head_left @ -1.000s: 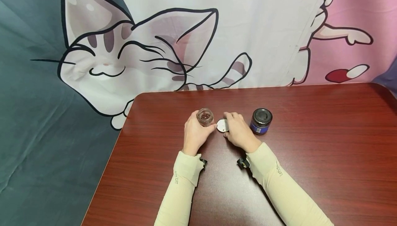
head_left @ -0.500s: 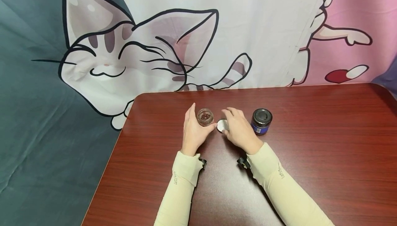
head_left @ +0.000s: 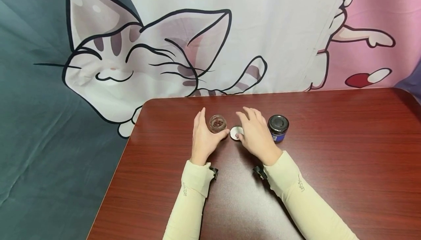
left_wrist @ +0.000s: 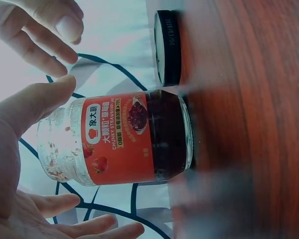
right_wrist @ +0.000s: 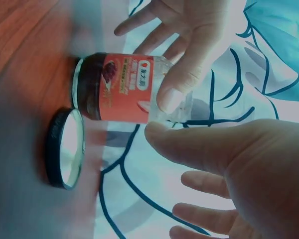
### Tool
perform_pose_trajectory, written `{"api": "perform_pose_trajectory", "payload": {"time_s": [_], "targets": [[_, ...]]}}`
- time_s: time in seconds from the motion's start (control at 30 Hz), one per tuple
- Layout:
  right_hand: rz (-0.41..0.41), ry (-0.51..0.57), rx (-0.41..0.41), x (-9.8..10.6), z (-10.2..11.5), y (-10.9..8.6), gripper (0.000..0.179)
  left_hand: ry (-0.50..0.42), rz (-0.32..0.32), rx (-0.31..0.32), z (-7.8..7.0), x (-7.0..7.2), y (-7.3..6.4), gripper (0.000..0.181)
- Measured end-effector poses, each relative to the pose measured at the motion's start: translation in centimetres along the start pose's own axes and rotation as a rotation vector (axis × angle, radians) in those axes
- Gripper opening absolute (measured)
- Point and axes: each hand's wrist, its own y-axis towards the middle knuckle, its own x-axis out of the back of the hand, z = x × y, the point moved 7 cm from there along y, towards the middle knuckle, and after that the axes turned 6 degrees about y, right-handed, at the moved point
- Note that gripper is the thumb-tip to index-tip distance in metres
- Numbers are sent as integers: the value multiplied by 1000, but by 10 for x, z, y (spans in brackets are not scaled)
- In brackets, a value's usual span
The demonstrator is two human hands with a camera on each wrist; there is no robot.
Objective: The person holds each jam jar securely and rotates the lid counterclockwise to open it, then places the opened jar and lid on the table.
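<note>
An uncapped glass jar of strawberry jam point(left_wrist: 122, 142) stands upright on the table, its red label facing the left wrist camera. Dark jam fills the lower part, with smears on the glass above. My left hand point(head_left: 204, 139) is spread beside the jar, thumb on the near side and straight fingers on the far side. The jar's lid point(right_wrist: 72, 149) lies to the right of it, white inside up and dark rim showing. Over the lid hovers my right hand point(head_left: 258, 134), fingers loosely spread and holding nothing; in the head view its thumb overlaps the lid's edge.
A second, larger jar point(head_left: 278, 126) with a dark lid and blue label stands just right of my right hand. The reddish wooden table point(head_left: 345, 152) ends at a cartoon-cat curtain point(head_left: 279, 20) behind it.
My right hand has let go of the lid, lifting and opening a little up and right. My left fingers have straightened off the jam jar. Jar and lid stay put.
</note>
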Motion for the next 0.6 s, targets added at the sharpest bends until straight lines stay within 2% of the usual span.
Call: {"api": "perform_pose_trajectory", "payload": {"time_s": [0.2, 0.6], "targets": [[-40, -18, 22, 12, 2, 0, 66, -14, 0, 10, -2, 2, -1, 107], [-128, -35, 40, 33, 0, -4, 61, -12, -37, -10, -9, 10, -3, 107]]}}
